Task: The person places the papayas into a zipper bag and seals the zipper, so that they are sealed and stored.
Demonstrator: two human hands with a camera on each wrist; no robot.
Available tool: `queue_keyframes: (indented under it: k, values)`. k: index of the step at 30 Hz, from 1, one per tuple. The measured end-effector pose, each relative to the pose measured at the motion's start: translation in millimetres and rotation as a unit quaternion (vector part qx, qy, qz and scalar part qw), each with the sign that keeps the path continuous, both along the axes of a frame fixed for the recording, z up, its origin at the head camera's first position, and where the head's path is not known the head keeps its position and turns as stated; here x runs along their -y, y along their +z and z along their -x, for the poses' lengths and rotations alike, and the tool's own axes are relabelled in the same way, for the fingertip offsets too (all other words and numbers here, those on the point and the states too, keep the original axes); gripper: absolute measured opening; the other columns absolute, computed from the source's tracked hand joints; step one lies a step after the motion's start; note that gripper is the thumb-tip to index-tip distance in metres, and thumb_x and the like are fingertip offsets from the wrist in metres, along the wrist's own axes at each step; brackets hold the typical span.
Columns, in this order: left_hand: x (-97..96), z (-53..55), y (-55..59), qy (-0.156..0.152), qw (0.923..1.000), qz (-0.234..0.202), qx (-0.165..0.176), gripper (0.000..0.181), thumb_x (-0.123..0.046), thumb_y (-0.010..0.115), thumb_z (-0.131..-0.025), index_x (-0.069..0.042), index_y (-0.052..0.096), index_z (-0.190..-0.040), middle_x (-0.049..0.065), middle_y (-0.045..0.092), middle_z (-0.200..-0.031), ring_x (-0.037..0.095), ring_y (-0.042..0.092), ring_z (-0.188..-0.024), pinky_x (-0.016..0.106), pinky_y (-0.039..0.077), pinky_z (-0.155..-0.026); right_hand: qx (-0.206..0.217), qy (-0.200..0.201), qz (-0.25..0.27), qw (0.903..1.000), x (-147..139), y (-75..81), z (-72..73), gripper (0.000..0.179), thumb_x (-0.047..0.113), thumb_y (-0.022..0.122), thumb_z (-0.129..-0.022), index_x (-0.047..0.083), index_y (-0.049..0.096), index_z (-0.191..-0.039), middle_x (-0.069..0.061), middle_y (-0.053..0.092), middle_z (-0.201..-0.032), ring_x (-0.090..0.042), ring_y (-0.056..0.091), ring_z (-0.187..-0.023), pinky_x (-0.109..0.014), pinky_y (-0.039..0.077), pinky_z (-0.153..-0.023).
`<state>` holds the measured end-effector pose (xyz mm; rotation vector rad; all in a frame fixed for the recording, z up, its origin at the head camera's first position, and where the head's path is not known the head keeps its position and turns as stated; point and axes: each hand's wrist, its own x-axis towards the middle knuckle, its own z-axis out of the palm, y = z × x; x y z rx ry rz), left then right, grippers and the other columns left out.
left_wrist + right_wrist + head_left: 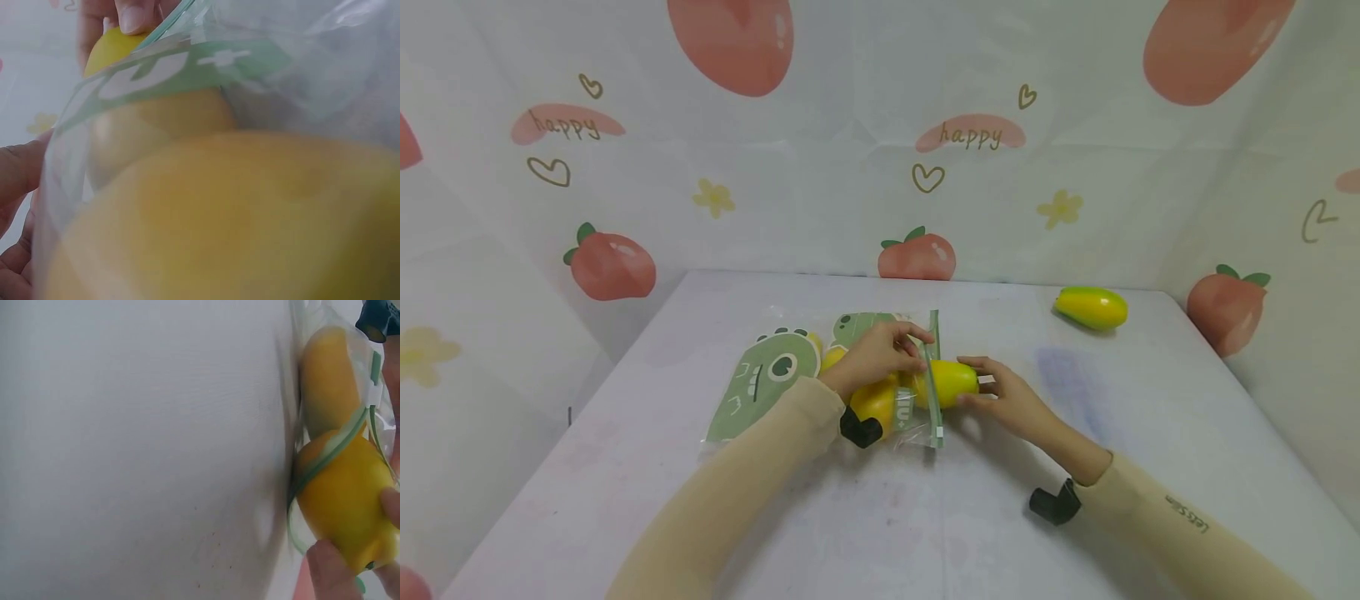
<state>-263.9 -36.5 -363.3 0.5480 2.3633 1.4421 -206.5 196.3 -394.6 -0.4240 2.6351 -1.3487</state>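
My right hand is near the middle of the frame, a bit to the right. Its fingers and thumb bend round the end of a yellow fruit and hold it, so the hand is only as wide as the fruit. The yellow fruit is half in the mouth of a bag, and its right end pokes out. The green strip of the bag goes across it.

My left hand is over the bag, in the middle of the frame. Its fingers are bent, and its fingertips and thumb hold the bag's edge at the strip.

The bag lies on the bench, left of my right hand. It is clear, with green funny faces on it. I can see more fruit in it, under my left hand.

One green and yellow fruit lies well apart, at the upper right of the bench. A white cloth with pink fruit pictures hangs at the top of the frame. My sleeves are tan.
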Motion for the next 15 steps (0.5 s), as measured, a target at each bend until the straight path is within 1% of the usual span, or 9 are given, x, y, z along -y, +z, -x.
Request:
queue_keyframes:
  k: [2,4,7,9,12,15]
  values:
    - [0.0,0.6,0.0,-0.001,1.0,0.003,0.001,0.038,-0.011,0.076,-0.083,-0.009,0.066,-0.12,0.005,0.064,-0.084,0.02,0.058,-0.079,0.024,0.05,-0.071,0.005,-0.002,0.0,1.0,0.4,0.6,-0.4,0.06,0.018,0.067,-0.091,0.002,0.041,-0.143,-0.025,0.045,-0.142,-0.043,0.055,-0.118,-0.049,0.048,-0.096]
    - [-0.1,0.9,0.4,0.0,1.0,0.008,0.0,0.038,-0.012,0.076,-0.083,-0.01,0.066,-0.12,0.005,0.064,-0.085,0.02,0.058,-0.079,0.024,0.05,-0.071,0.028,-0.01,0.022,0.9993,1.5,0.8,-0.5,0.061,0.016,0.067,-0.091,0.0,0.037,-0.142,-0.028,0.045,-0.14,-0.044,0.055,-0.118,-0.047,0.052,-0.092]
    - [-0.7,1.5,0.5,0.002,0.9999,0.015,-0.005,0.037,-0.013,0.076,-0.084,-0.011,0.066,-0.12,0.004,0.064,-0.086,0.02,0.058,-0.079,0.024,0.049,-0.072,0.062,-0.026,0.06,0.9959,3.6,0.1,-0.3,0.057,0.013,0.067,-0.091,-0.005,0.034,-0.135,-0.031,0.046,-0.137,-0.044,0.056,-0.118,-0.042,0.055,-0.085]
    - [-1.1,1.4,0.8,0.002,0.9999,0.016,-0.006,0.037,-0.013,0.076,-0.084,-0.011,0.066,-0.12,0.005,0.063,-0.086,0.02,0.057,-0.079,0.025,0.049,-0.072,0.074,-0.035,0.079,0.9936,4.9,-0.7,0.0,0.052,0.011,0.066,-0.091,-0.007,0.036,-0.129,-0.031,0.047,-0.135,-0.042,0.057,-0.118,-0.039,0.056,-0.084]
    - [-1.6,1.3,1.1,0.002,0.9999,0.015,-0.007,0.036,-0.013,0.076,-0.084,-0.012,0.067,-0.119,0.005,0.063,-0.086,0.02,0.057,-0.079,0.024,0.05,-0.071,0.064,-0.037,0.07,0.9948,5.8,-1.9,0.1,0.045,0.013,0.066,-0.092,-0.006,0.041,-0.124,-0.028,0.05,-0.132,-0.04,0.059,-0.116,-0.037,0.055,-0.086]
    - [-2.2,1.0,2.0,0.001,0.9998,0.016,-0.008,0.036,-0.013,0.075,-0.084,-0.011,0.067,-0.119,0.005,0.063,-0.086,0.02,0.057,-0.078,0.024,0.05,-0.071,0.053,-0.036,0.066,0.9958,6.9,-2.7,0.5,0.041,0.013,0.066,-0.092,-0.006,0.046,-0.122,-0.025,0.052,-0.127,-0.039,0.059,-0.114,-0.038,0.056,-0.084]
